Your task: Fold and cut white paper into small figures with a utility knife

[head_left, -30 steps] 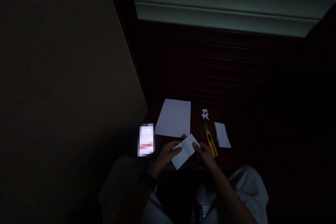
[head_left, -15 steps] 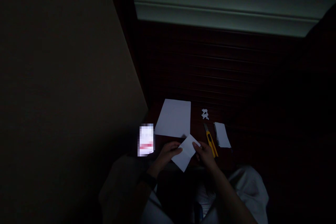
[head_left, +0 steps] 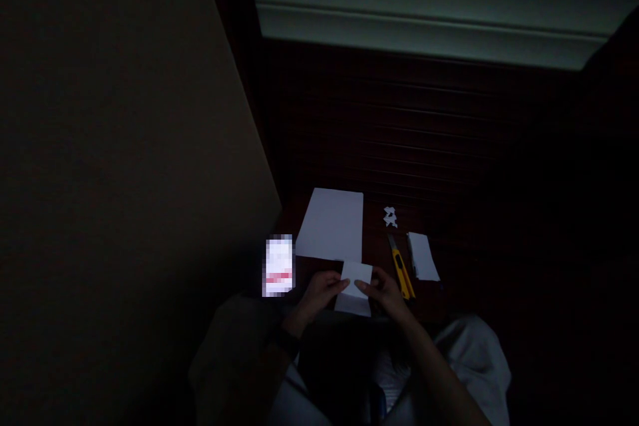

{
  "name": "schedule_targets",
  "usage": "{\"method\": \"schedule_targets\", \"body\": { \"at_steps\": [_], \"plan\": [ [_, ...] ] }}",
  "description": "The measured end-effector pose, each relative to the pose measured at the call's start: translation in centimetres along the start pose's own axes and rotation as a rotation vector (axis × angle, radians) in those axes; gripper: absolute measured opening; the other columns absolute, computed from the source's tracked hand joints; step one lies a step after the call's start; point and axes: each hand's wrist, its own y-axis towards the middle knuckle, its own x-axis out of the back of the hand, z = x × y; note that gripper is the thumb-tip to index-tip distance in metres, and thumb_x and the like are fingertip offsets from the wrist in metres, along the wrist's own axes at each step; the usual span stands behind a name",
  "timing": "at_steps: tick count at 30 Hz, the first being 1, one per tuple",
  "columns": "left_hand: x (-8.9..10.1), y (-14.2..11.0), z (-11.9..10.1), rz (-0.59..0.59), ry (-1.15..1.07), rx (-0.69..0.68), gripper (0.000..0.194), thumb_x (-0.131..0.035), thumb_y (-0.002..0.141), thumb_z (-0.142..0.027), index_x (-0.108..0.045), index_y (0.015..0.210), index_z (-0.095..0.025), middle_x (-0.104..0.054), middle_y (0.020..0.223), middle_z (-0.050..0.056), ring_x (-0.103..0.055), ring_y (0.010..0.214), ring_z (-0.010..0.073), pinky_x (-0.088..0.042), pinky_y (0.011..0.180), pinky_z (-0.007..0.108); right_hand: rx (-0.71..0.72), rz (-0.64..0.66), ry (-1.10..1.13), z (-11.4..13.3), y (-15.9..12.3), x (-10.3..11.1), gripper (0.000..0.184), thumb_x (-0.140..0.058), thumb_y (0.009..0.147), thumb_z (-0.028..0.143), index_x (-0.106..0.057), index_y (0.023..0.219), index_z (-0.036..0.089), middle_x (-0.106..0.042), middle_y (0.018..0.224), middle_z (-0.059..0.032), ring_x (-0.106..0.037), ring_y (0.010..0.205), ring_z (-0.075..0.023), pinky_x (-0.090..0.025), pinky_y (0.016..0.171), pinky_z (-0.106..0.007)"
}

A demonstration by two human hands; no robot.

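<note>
A small white sheet of paper (head_left: 355,271) with a crease across it is held between my two hands above the near edge of the dark table. My left hand (head_left: 325,287) pinches its left edge, thumb on top. On the other side my right hand (head_left: 387,289) grips the right edge, its thumb lying across the face near the crease. Below the crease the lower part of the paper looks darker and tilted. Just right of my right hand lies a yellow utility knife (head_left: 402,276) with its blade pointing away from me.
A larger white sheet (head_left: 332,223) lies flat behind my hands. Small paper scraps (head_left: 390,216) sit at the back right, and a stack of white paper pieces (head_left: 423,257) is right of the knife. At left glows a blurred, lit screen (head_left: 278,263). A wall (head_left: 150,146) rises on the left.
The small paper has turned from a slanted position to nearly square with me. Its crease now shows more sharply, and my right thumb has moved left onto its face.
</note>
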Motion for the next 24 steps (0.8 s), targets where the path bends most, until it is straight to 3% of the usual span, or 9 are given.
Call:
{"method": "schedule_targets", "body": {
  "at_steps": [6, 11, 16, 24],
  "plan": [
    [0.2, 0.0, -0.1, -0.012, -0.038, -0.023, 0.032, -0.065, 0.070, -0.042, -0.067, 0.078, -0.011, -0.069, 0.076, 0.006, -0.061, 0.070, 0.0180, -0.044, 0.063, 0.025, -0.009, 0.099, -0.056, -0.4, -0.1, 0.4, 0.036, -0.062, 0.072, 0.050, -0.058, 0.069, 0.015, -0.042, 0.042, 0.0080, -0.032, 0.031, -0.0043, -0.022, 0.030, -0.016],
    [0.4, 0.1, 0.2, -0.023, -0.012, -0.015, 0.029, -0.068, 0.068, -0.038, -0.067, 0.078, -0.011, -0.069, 0.078, 0.007, -0.063, 0.071, 0.0181, -0.045, 0.064, 0.024, -0.014, 0.115, -0.062, -0.6, -0.1, 0.6, 0.035, -0.062, 0.072, 0.050, -0.057, 0.066, 0.016, -0.041, 0.040, 0.0082, -0.031, 0.031, -0.0051, -0.021, 0.030, -0.017],
    [0.3, 0.3, 1.3, -0.069, -0.020, 0.012, 0.031, -0.069, 0.067, -0.040, -0.064, 0.077, -0.011, -0.068, 0.070, 0.005, -0.061, 0.059, 0.0153, -0.042, 0.052, 0.022, -0.015, 0.094, -0.037, -0.4, 0.0, 0.5, 0.036, -0.065, 0.070, 0.049, -0.053, 0.061, 0.016, -0.041, 0.040, 0.0079, -0.030, 0.030, -0.0046, -0.020, 0.029, -0.017],
    [0.2, 0.2, 1.2, -0.066, -0.022, 0.021, 0.030, -0.068, 0.068, -0.040, -0.062, 0.077, -0.011, -0.067, 0.074, 0.006, -0.062, 0.063, 0.0158, -0.045, 0.052, 0.022, 0.002, 0.095, -0.025, -0.1, -0.2, 0.5, 0.031, -0.063, 0.072, 0.046, -0.060, 0.074, 0.015, -0.041, 0.043, 0.0085, -0.030, 0.031, -0.0044, -0.022, 0.029, -0.016]
  ]
}}
